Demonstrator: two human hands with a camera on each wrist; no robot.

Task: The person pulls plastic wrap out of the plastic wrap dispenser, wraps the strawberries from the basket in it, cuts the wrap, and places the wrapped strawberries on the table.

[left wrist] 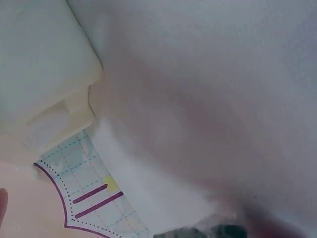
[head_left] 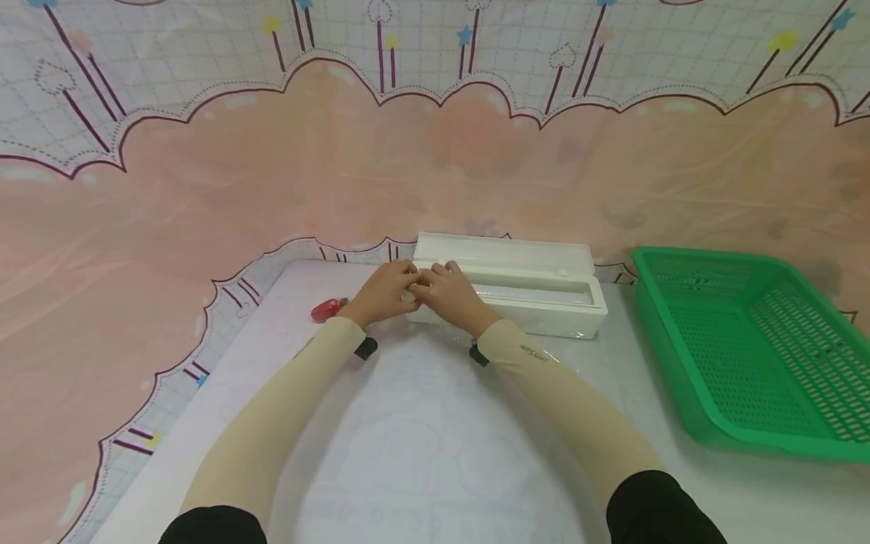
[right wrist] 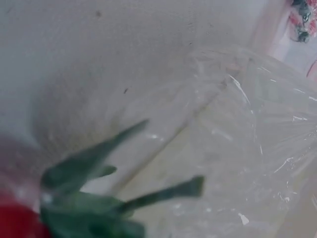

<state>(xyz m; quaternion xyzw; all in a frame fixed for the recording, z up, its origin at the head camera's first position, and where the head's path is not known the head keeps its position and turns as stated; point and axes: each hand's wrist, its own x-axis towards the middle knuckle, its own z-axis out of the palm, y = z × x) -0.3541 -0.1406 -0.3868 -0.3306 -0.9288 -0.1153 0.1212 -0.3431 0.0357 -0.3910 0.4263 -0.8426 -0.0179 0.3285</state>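
Both hands meet at the left end of a long white box (head_left: pixel 540 311) whose lid (head_left: pixel 503 255) stands up. In the head view my left hand (head_left: pixel 387 291) and right hand (head_left: pixel 450 295) touch at curled fingertips, hiding most of what they grip. Close up in the right wrist view is a red fruit (right wrist: pixel 17 220) with green leaves (right wrist: pixel 81 168) and a stalk; its exact kind is unclear. Clear plastic film (right wrist: pixel 233 163) spreads crumpled beside it. A dark green wrapped part (left wrist: pixel 198 232) shows at the left wrist view's bottom edge.
Another red fruit (head_left: pixel 328 309) lies on the white table left of my left hand, with a shiny wrapped look. A green perforated basket (head_left: pixel 707 423) stands on the right. Cloth with a printed scalloped border (head_left: pixel 238 291) shows beyond the table's left edge.
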